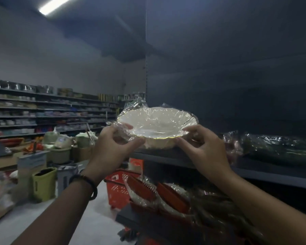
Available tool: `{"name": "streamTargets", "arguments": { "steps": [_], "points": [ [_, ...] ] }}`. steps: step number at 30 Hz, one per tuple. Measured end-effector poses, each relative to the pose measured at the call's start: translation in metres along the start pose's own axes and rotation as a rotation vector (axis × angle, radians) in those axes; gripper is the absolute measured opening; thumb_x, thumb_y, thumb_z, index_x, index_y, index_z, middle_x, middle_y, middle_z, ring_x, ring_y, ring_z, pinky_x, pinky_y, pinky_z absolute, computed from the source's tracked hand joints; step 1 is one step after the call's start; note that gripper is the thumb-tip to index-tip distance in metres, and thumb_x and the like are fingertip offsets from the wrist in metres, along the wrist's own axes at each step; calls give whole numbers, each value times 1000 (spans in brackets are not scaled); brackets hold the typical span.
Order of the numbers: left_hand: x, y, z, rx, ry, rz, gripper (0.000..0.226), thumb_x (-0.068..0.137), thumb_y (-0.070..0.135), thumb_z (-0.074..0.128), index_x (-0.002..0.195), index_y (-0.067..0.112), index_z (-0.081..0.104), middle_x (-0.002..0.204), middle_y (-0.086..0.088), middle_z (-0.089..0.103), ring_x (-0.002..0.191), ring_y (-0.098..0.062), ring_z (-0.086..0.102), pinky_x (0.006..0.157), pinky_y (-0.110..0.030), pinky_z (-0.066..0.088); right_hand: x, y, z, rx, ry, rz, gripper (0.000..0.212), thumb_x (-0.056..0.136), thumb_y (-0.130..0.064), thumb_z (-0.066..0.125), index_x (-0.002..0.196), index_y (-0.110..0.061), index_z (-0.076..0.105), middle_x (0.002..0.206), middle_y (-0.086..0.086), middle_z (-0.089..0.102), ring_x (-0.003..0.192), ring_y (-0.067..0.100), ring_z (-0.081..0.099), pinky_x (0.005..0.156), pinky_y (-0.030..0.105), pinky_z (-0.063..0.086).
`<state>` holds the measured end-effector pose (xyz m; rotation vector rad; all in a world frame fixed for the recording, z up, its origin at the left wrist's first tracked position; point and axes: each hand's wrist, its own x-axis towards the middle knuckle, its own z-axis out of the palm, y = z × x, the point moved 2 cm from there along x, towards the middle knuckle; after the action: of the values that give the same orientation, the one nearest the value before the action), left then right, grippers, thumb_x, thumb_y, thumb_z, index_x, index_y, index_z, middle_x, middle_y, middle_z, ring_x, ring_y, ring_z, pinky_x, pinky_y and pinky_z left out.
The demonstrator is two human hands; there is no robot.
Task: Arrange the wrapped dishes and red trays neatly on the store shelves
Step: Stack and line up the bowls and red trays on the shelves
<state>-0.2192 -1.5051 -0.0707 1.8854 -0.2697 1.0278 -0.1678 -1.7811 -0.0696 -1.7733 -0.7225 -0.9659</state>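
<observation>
A white dish with a gold rim, wrapped in clear film [156, 123], is held at chest height over the front edge of a dark shelf [254, 171]. My left hand [111, 147] grips its left rim and loose film. My right hand [204, 145] pinches its right rim. Below, on a lower level, lie several wrapped red trays with white dishes [159, 191], leaning on edge. More wrapped dark items [279, 147] lie on the same shelf to the right.
A red shopping basket [117, 187] stands on the pale floor beside the shelf unit. Boxes, buckets and a green container [44, 183] crowd the left. Stocked shelves [48, 112] line the far wall. The shelf's dark back panel rises behind the dish.
</observation>
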Motion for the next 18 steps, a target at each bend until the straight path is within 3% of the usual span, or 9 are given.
{"name": "streamTargets", "arguments": {
  "steps": [4, 6, 9, 14, 18],
  "points": [
    [60, -7, 15, 14, -7, 43, 58, 63, 67, 87, 110, 37, 71, 125, 3, 68, 95, -5, 75, 68, -14, 60, 57, 20, 15, 41, 11, 57, 46, 69, -68, 83, 103, -37, 73, 98, -6, 76, 91, 10, 74, 84, 43, 62],
    [86, -16, 26, -17, -11, 32, 59, 64, 59, 88, 112, 30, 71, 124, 4, 70, 91, 1, 75, 62, -14, 60, 84, 34, 24, 53, -9, 92, 49, 67, -68, 84, 102, -35, 73, 95, -6, 77, 88, 14, 75, 82, 45, 63],
    [119, -35, 45, -35, -27, 22, 57, 68, 56, 87, 113, 25, 71, 119, 11, 70, 87, 9, 72, 68, -11, 58, 118, 57, 39, 10, -9, 130, 43, 71, -60, 87, 98, -31, 71, 92, -7, 77, 86, 13, 74, 79, 40, 62],
    [173, -89, 81, -39, -26, -65, 50, 72, 64, 86, 96, 25, 66, 122, 19, 68, 104, -9, 72, 92, -37, 59, 156, 94, 69, -83, -22, 200, 36, 79, -53, 85, 95, -25, 69, 92, -5, 72, 85, 12, 68, 65, 25, 49],
    [203, -132, 102, -12, -27, -105, 56, 70, 75, 83, 100, 32, 64, 123, 18, 68, 111, -13, 69, 102, -43, 57, 175, 121, 95, -124, -60, 280, 36, 83, -53, 81, 97, -24, 67, 95, -11, 69, 83, 3, 62, 65, 21, 44]
  ]
}}
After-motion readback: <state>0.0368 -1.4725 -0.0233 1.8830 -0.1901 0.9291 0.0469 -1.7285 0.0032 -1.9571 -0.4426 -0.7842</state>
